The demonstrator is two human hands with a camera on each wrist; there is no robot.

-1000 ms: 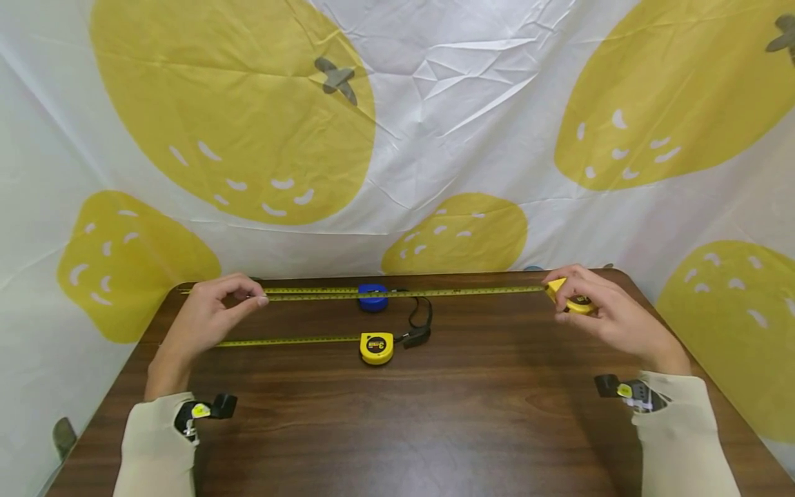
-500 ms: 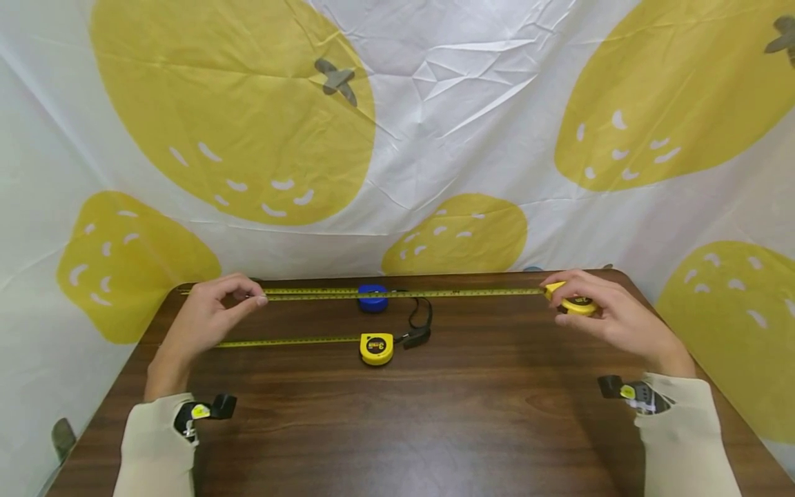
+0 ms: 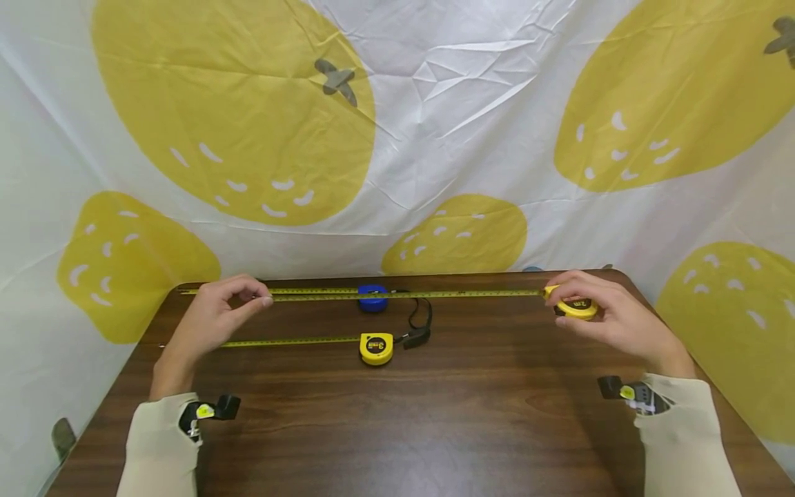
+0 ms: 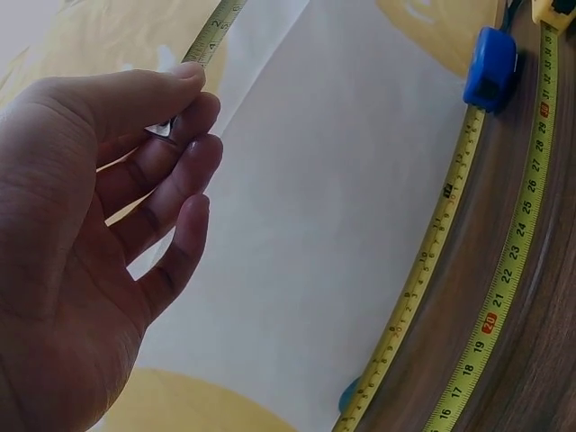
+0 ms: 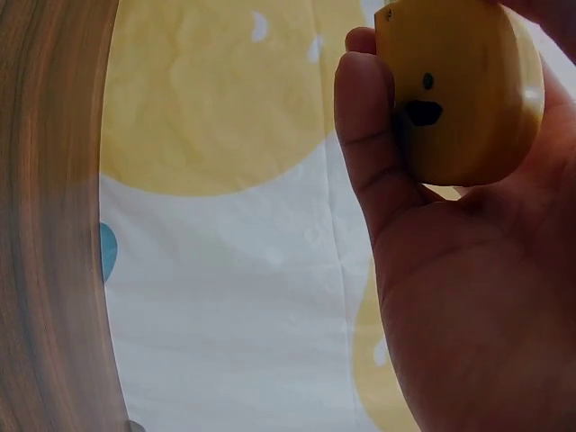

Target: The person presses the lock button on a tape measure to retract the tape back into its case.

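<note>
My right hand (image 3: 605,314) grips the yellow case of a tape measure (image 3: 574,308) above the table's far right; the right wrist view shows the case's plain side (image 5: 477,99) between thumb and fingers. From it the yellow blade (image 3: 435,295) stretches straight across to the left. Between thumb and forefinger, my left hand (image 3: 217,314) pinches the blade's end; in the left wrist view the metal end hook (image 4: 162,129) shows under the thumb. Behind and below the held blade, a blue tape measure (image 3: 373,298) lies on the table. Nearer lies a second yellow tape measure (image 3: 376,348).
Both lying tape measures have their blades pulled out leftward along the brown wooden table (image 3: 397,428). A black wrist strap (image 3: 417,335) lies to the right of them. Behind the table hangs a white cloth (image 3: 459,152) with yellow fruit prints.
My left hand has shifted slightly to the right with the blade's end. The held case has turned a little in my right hand, so more of its label shows.
</note>
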